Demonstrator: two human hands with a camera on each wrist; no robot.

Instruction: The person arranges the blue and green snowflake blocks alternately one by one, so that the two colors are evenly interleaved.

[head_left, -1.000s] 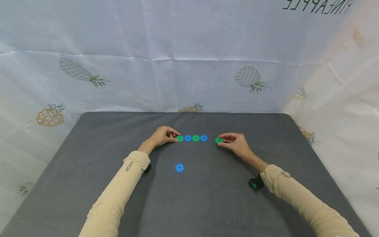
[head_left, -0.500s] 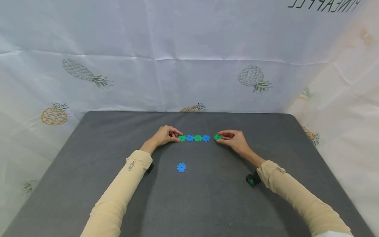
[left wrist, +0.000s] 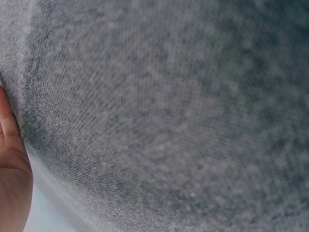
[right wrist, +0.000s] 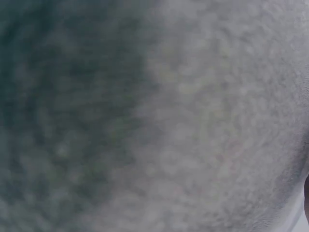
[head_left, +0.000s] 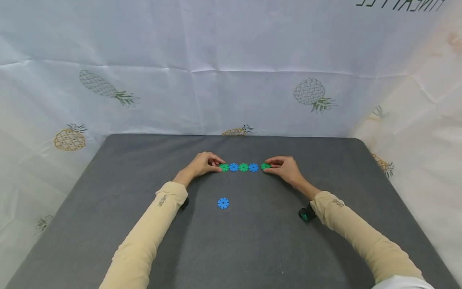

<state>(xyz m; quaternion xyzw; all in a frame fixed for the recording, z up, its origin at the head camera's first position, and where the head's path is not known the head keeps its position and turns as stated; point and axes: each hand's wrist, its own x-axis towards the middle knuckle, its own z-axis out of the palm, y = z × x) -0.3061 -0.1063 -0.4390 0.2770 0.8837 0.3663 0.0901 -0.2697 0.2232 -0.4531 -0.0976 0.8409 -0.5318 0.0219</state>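
In the head view, a straight row of notched plastic discs lies across the table: a green disc (head_left: pixel 224 167) at its left end, a blue disc (head_left: pixel 234 167), another green disc (head_left: pixel 244 167), and a second blue disc (head_left: pixel 254 167) at the right end. My left hand (head_left: pixel 202 164) pinches the leftmost green disc between thumb and fingers. A separate green disc (head_left: pixel 265 166) is pinched by my right hand (head_left: pixel 287 168), a narrow gap away from the row's right end. The wrist views show mostly table cloth, with only part of my left hand (left wrist: pixel 13 179) at the edge.
One loose blue disc (head_left: pixel 223 203) lies nearer to me on the grey table (head_left: pixel 231 249). A white curtain (head_left: pixel 231 100) printed with pineapples hangs behind the table's far edge. Black wrist devices sit under both sleeves, the right one (head_left: pixel 306 213) close above the cloth.
My right hand has brought its green disc leftward and slightly away from me, narrowing the gap to the row. The left hand keeps its grip on the end disc. The head view has shifted slightly.
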